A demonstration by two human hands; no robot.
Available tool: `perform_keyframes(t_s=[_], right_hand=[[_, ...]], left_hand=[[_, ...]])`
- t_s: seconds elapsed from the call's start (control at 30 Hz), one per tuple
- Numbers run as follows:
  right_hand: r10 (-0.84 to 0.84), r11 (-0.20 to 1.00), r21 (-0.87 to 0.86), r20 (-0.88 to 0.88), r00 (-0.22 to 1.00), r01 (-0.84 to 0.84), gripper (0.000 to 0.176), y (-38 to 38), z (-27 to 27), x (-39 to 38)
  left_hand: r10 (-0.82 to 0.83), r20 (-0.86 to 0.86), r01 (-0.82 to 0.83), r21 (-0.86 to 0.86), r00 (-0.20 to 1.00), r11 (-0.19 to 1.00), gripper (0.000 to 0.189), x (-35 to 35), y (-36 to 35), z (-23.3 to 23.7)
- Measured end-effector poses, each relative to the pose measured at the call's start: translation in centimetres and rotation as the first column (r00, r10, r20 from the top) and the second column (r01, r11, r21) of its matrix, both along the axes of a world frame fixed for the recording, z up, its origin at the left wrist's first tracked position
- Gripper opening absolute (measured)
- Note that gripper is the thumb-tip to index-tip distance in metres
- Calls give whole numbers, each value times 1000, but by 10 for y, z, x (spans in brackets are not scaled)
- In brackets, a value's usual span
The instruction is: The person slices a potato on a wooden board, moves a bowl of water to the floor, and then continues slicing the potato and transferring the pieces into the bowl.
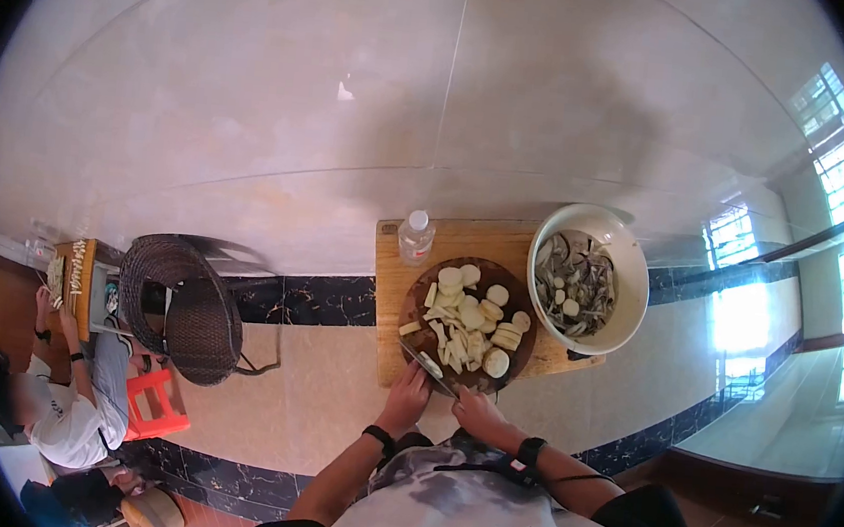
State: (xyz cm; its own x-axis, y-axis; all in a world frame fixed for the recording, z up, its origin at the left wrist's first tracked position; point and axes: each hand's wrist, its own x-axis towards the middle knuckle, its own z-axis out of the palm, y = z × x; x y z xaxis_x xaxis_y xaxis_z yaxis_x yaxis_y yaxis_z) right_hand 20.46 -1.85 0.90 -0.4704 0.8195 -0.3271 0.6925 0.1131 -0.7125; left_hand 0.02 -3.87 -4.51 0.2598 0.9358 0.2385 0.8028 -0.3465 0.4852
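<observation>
My right hand [481, 415] grips a knife [442, 386] by its handle at the near edge of a round, dark cutting board [418, 315]. The blade slants up and left across the board's lower left edge. Close against the blade, the fingers of my left hand [407, 397] are drawn together; what they hold is hidden. A pale slice [430, 366] lies along the blade. Cut pale vegetable pieces [469, 314], some round slices and some sticks, cover the board's middle. More thick rounds [497, 361] sit at its right side.
The board rests on a wooden table [389, 291] against a tiled wall. A clear bottle [415, 237] stands behind it. To the right is a large white bowl [627, 325] of sliced vegetables. Farther left are a wicker chair [201, 330], a red stool [156, 407] and another person [78, 414] working at a small table.
</observation>
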Motion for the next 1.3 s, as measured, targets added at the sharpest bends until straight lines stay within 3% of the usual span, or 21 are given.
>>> perform_keyframes(t_s=[0.17, 0.3, 0.37, 0.5, 0.67, 0.97, 1.3], right_hand=[[-40, 999, -14, 46, 998, 41, 24, -5, 12, -4], [87, 995, 40, 18, 996, -88, 23, -3, 35, 10], [11, 999, 30, 4, 1000, -11, 23, -6, 28, 15], [157, 970, 178, 53, 986, -164, 22, -12, 6, 24], [114, 990, 89, 6, 993, -114, 22, -13, 37, 13], [106, 988, 117, -45, 993, -100, 21, -20, 36, 14], [94, 995, 26, -5, 996, -94, 21, -19, 34, 15]], left_hand=[[7, -14, -6, 39, 1000, 999, 34, 0, 2, 11], [26, -40, -22, 84, 999, 996, 35, 1, 3, 9], [29, -44, -25, 88, 999, 996, 32, 3, 2, 7], [7, -91, -2, 52, 996, 999, 28, 1, 0, 13], [21, -55, -17, 84, 998, 996, 27, 0, -5, 9], [8, -15, -8, 32, 1000, 999, 32, -1, -9, 16], [43, 57, -41, -34, 997, 999, 32, -1, -8, 3]])
